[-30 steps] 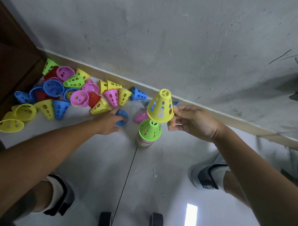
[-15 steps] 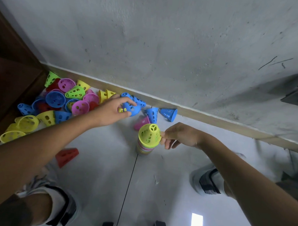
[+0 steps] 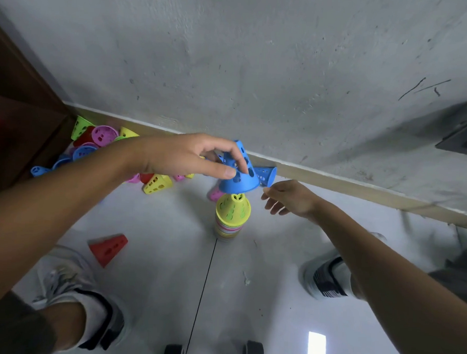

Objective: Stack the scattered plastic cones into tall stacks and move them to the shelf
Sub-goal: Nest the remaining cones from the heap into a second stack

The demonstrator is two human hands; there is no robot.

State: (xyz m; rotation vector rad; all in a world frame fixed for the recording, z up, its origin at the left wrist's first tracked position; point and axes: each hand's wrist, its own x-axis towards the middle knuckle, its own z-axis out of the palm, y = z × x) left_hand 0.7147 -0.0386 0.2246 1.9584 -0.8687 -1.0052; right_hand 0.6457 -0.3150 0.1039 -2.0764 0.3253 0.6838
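Blue cone [image 3: 239, 174] pinched in the left hand [image 3: 182, 154] fingers [image 3: 228, 172], just above the yellow-topped stack [image 3: 232, 215]; right hand [image 3: 290, 196] fingers spread loosely beside it, holding nothing.

The left hand [image 3: 185, 156] hides much of the cone pile [image 3: 94, 146].

- The left hand [image 3: 185, 158] now pinches a blue cone [image 3: 239, 174] and holds it above the stack [image 3: 232, 217], no longer down among the loose cones by the wall.
- The right hand [image 3: 290, 198] is off the yellow top cone [image 3: 233, 207], fingers loose, just right of the stack.
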